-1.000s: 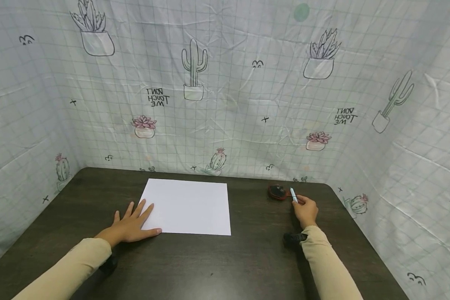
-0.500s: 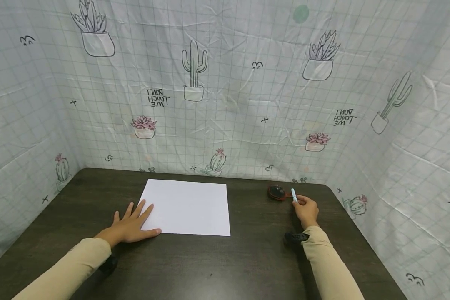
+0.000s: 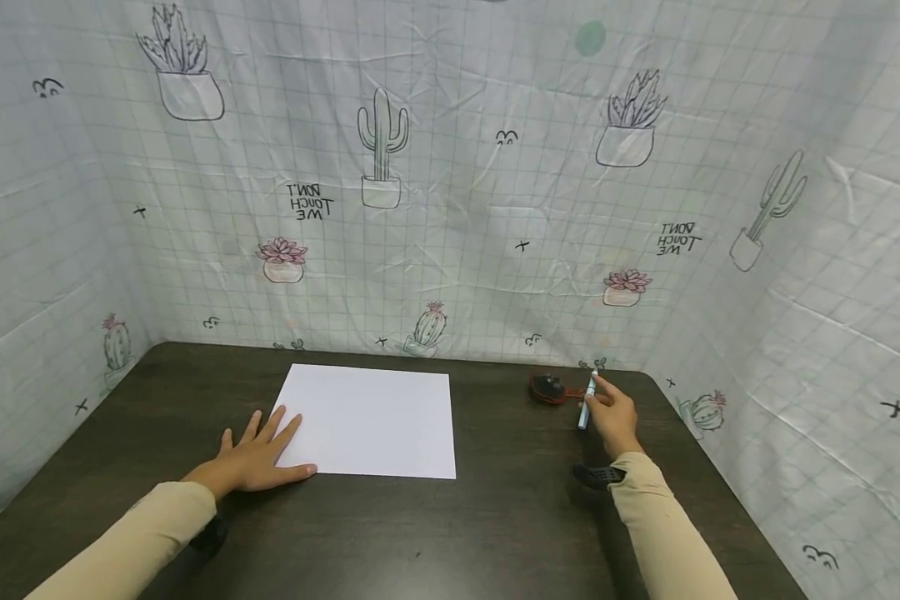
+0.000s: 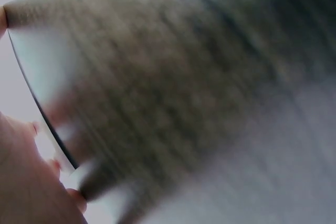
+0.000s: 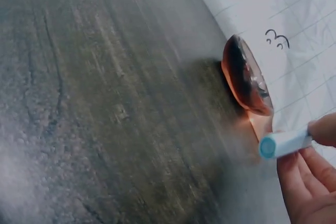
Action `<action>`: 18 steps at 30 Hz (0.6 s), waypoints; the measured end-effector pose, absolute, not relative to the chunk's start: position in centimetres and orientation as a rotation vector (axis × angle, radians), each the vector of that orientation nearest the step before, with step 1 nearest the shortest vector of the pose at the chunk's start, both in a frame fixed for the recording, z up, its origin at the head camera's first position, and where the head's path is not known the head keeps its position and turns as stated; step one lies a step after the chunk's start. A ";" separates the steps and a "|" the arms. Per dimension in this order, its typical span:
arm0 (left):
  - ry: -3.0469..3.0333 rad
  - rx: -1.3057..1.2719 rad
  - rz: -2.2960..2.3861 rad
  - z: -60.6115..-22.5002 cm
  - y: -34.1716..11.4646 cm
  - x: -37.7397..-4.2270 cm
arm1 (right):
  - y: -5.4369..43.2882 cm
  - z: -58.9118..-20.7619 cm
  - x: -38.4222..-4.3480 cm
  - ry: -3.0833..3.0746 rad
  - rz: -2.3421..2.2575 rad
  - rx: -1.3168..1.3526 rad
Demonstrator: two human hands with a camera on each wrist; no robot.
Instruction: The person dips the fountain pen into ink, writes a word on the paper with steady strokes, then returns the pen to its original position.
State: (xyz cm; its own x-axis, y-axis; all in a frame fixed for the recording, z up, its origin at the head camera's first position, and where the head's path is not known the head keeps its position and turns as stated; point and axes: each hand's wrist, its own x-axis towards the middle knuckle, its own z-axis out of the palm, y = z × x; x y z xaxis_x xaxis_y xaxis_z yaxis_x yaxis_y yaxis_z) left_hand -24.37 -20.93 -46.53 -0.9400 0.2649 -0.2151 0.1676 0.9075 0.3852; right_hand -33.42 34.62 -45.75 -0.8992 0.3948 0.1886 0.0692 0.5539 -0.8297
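Observation:
A blank white sheet of paper [image 3: 378,423] lies on the dark table. My left hand [image 3: 249,461] rests with spread fingers over its left edge and lower left corner; part of that hand [image 4: 31,182] also shows in the left wrist view. Towards the table's back right, my right hand [image 3: 615,417] pinches a light blue marker [image 3: 584,412] between thumb and fingers. The marker's round end [image 5: 268,148] faces the right wrist camera. Just left of it sits a spoon-shaped object [image 3: 547,388], dark with an orange-red rim and handle, the handle reaching towards the marker.
The dark wood-grain table [image 3: 390,533] has its back edge against a white cloth [image 3: 465,192] printed with a grid and cacti. Cloth also hangs on the left and right sides. A dark strap [image 3: 597,477] is at the right wrist.
My right hand has turned the marker: it leaned left before and now leans right, with its lower end showing nearer me. My left hand stays on the paper. The head view has shifted slightly.

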 end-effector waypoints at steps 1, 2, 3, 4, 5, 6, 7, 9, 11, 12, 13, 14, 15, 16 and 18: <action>2.808 0.325 0.529 -46.3 -20.9 -24.3 | 34.6 -45.7 -33.4 -2.429 1.309 -0.362; 2.811 0.330 0.532 -46.1 -20.8 -24.2 | 34.6 -45.6 -33.4 -2.407 1.360 -0.335; 2.815 0.334 0.537 -46.0 -20.8 -24.1 | 34.6 -45.5 -33.5 -2.383 1.415 -0.298; 2.815 0.330 0.534 -45.9 -20.7 -24.0 | 34.6 -45.5 -33.6 -2.341 1.496 -0.260; 2.817 0.327 0.529 -45.8 -20.7 -23.9 | 34.6 -45.5 -33.6 -2.297 1.571 -0.214; 2.819 0.327 0.527 -45.7 -20.7 -23.9 | 34.6 -45.4 -33.7 -2.240 1.655 -0.164; 2.818 0.324 0.523 -45.7 -20.7 -23.9 | 34.6 -45.4 -33.7 -2.189 1.726 -0.117; 2.817 0.321 0.524 -45.6 -20.6 -23.9 | 34.6 -45.4 -33.8 -2.109 1.822 -0.056; 2.816 0.321 0.525 -45.6 -20.6 -23.9 | 34.5 -45.3 -33.9 -2.059 1.872 -0.034; 2.815 0.320 0.525 -45.7 -20.6 -23.9 | 34.5 -45.3 -33.9 -2.037 1.893 -0.036; 2.813 0.318 0.522 -45.7 -20.6 -23.9 | 34.5 -45.2 -33.9 -2.024 1.904 -0.039; 2.815 0.319 0.525 -45.7 -20.6 -24.0 | 34.5 -45.2 -33.9 -2.004 1.921 -0.043; 2.815 0.320 0.526 -45.8 -20.7 -24.0 | 34.5 -45.2 -33.9 -1.986 1.936 -0.047; 2.813 0.318 0.522 -45.8 -20.6 -24.0 | 34.5 -45.2 -33.9 -1.962 1.953 -0.048; 2.811 0.316 0.523 -45.7 -20.6 -23.9 | 34.5 -45.3 -33.9 -1.911 1.997 -0.046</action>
State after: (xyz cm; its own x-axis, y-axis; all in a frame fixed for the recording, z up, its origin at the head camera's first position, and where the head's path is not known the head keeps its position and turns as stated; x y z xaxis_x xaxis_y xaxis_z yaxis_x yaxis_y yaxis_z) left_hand -23.90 -20.59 -45.74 -0.9414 0.2584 -0.2168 0.1632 0.9114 0.3778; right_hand -33.90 34.48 -45.26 -0.9292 0.2882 0.2314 -0.2439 -0.0076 -0.9698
